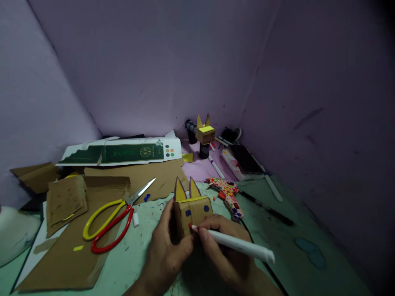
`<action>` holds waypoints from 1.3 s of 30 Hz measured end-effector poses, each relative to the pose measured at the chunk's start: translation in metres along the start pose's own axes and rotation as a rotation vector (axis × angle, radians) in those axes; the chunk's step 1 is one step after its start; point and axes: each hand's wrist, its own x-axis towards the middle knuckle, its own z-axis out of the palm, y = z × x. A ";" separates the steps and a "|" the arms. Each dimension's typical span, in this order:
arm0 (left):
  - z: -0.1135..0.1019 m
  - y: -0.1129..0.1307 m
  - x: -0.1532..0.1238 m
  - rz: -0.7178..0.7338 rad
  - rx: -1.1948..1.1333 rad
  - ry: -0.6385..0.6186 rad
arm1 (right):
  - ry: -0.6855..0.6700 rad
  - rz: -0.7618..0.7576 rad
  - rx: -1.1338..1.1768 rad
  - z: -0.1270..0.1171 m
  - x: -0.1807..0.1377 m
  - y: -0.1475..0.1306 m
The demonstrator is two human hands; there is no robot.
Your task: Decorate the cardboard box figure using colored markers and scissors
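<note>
A small cardboard box with two pointed yellow ears and two dark blue dots on its front stands upright in front of me. Around its left side and lower edge, my left hand is closed, steadying it. My right hand grips a white felt-tip marker; its red tip touches the box front below the left blue dot, where a red mark shows. Left of the hands lie scissors with one yellow and one red handle, blades apart. A white marker cap rests beside them.
Cardboard sheets cover the left side, with a green-and-white printed carton piece behind. A similar eared box sits on a black cylinder at the back. On the right are a phone, a flower-patterned cut-out and a black pen.
</note>
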 end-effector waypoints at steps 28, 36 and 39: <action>0.000 0.001 0.000 -0.014 -0.033 -0.018 | 0.005 0.075 -0.003 0.002 0.000 -0.003; -0.004 0.009 0.010 -0.128 -0.288 -0.022 | 0.451 0.498 0.383 -0.012 0.010 0.003; -0.005 0.006 0.012 -0.131 -0.294 -0.016 | 0.583 0.522 0.437 -0.024 0.020 0.009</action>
